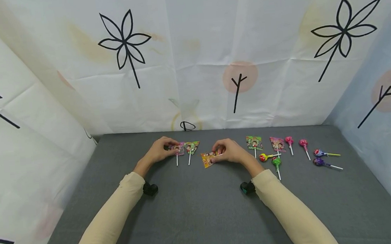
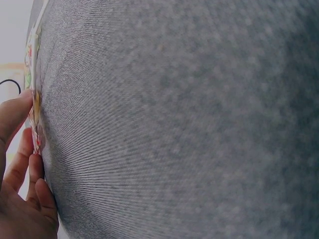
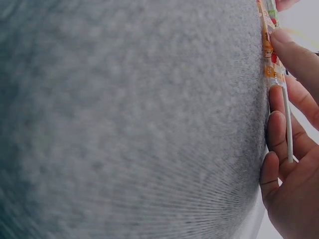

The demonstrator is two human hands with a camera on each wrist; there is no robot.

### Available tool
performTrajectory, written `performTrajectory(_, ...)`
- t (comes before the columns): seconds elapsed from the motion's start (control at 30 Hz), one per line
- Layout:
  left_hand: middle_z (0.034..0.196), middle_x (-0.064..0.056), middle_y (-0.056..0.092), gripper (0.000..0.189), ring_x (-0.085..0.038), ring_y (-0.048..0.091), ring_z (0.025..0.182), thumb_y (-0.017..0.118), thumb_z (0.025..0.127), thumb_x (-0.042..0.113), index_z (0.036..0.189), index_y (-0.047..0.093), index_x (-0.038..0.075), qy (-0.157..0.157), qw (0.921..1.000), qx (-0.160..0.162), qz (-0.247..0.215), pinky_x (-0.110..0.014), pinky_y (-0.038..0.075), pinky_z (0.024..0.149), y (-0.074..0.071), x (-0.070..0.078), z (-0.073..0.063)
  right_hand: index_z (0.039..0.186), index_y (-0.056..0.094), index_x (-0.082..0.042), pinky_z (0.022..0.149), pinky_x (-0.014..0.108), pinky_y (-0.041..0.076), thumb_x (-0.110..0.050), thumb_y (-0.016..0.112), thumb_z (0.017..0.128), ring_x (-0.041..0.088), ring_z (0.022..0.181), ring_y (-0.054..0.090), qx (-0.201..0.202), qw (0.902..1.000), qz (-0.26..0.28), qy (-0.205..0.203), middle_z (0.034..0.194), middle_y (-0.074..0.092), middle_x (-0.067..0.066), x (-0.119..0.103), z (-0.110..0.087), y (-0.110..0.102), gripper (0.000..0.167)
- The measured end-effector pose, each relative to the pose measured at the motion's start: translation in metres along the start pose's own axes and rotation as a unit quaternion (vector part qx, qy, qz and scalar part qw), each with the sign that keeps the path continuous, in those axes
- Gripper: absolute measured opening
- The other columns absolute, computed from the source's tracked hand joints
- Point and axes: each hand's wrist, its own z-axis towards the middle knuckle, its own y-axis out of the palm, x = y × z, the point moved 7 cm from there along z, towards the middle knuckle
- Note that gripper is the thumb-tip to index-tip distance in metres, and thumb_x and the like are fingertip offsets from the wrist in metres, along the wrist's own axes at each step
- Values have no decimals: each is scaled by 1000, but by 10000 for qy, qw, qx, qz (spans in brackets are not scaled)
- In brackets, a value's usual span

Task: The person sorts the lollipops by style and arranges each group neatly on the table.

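Note:
At the back of the grey table, my left hand [image 1: 159, 150] holds a flat pink-wrapped lollipop [image 1: 181, 149] by its left edge, its white stick pointing toward me. In the left wrist view the thumb [image 2: 22, 102] lies against the wrapper. Just right of it lies a green-wrapped lollipop [image 1: 192, 146]. My right hand [image 1: 232, 151] pinches an orange-wrapped lollipop [image 1: 207, 159] between thumb and fingers, close over the cloth. Its white stick [image 3: 288, 124] runs back under the palm in the right wrist view.
Right of my right hand lie another green-wrapped lollipop [image 1: 254, 142], another pink-wrapped one [image 1: 277, 143] and several round lollipops, among them yellow [image 1: 263, 157], green [image 1: 276, 161], pink [image 1: 289, 140] and purple [image 1: 319, 161]. A patterned white curtain [image 1: 200, 98] borders the table's back edge.

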Motion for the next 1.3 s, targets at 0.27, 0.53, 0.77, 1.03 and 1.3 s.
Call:
performTrajectory(0.27, 121, -16, 60, 29, -39, 57, 112, 77, 93, 12, 121, 73, 3, -32, 10000, -39, -31, -56, 44, 96, 0, -1, 0, 122, 68, 3, 62, 33, 41, -16, 85, 86, 19, 67, 50, -156, 9996, 223, 53, 82, 61, 6, 1, -1, 1, 44)
performTrajectory(0.53, 120, -17, 60, 29, -39, 57, 112, 77, 93, 11, 121, 73, 3, -38, 9999, -52, -88, -56, 44, 96, 0, 0, 0, 110, 70, 4, 65, 35, 48, -8, 79, 91, 22, 72, 60, -113, 9984, 501, -230, 82, 67, 9, -2, -1, -3, 24)
performTrajectory(0.77, 118, -16, 61, 29, -38, 57, 111, 77, 93, 11, 121, 73, 3, -19, 9999, -73, -92, -55, 45, 96, 0, -2, 1, 109, 68, 10, 60, 33, 42, 0, 71, 95, 41, 76, 65, 330, 9931, 971, -577, 84, 71, 20, -10, -8, -11, 18)
performTrajectory(1.03, 119, -17, 60, 29, -39, 57, 111, 77, 93, 10, 121, 72, 2, -9, 10000, -48, -43, -56, 44, 96, -1, 1, 0, 114, 66, 10, 69, 37, 52, -3, 72, 96, 36, 85, 69, 480, 9869, 1528, -201, 94, 73, 18, 4, -6, -8, 23)
performTrajectory(1.3, 119, -17, 60, 30, -39, 57, 112, 78, 92, 10, 120, 73, 2, -37, 10000, -22, 10, -55, 44, 97, -1, 2, 0, 144, 46, 9, 77, 42, 58, 6, 70, 94, 32, 85, 71, 707, 9639, 2493, 613, 102, 67, 28, 6, -5, -4, 56)
